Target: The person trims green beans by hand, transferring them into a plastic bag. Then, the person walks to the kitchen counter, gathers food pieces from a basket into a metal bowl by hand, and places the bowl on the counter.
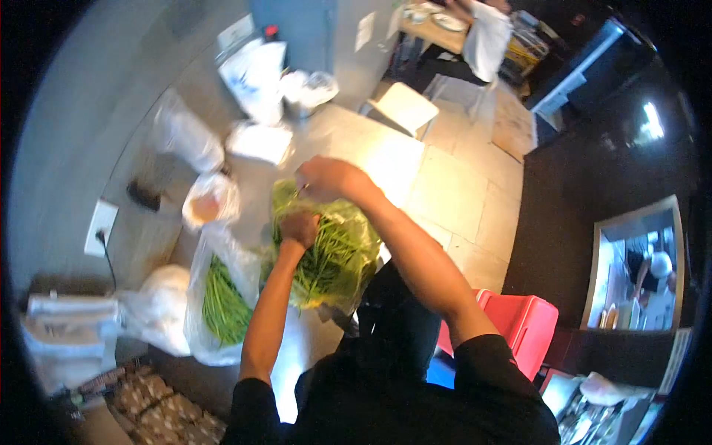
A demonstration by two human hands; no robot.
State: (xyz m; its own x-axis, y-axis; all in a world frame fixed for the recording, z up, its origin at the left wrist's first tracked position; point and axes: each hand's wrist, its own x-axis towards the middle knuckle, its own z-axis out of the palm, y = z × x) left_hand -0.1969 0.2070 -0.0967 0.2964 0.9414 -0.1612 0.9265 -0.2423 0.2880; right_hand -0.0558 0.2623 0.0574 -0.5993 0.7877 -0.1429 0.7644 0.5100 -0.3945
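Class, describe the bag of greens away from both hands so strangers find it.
On the table, find the yellow-green bag at the left hand and right hand. Just to its left lies a whitish, see-through bag. Long green stalks show in it, unlike in the white bag on its other side.

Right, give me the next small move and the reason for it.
Perhaps use the right hand to ease the bag wider: that hand is at its upper edge, while the left hand is down among the greens and film covers part of them.
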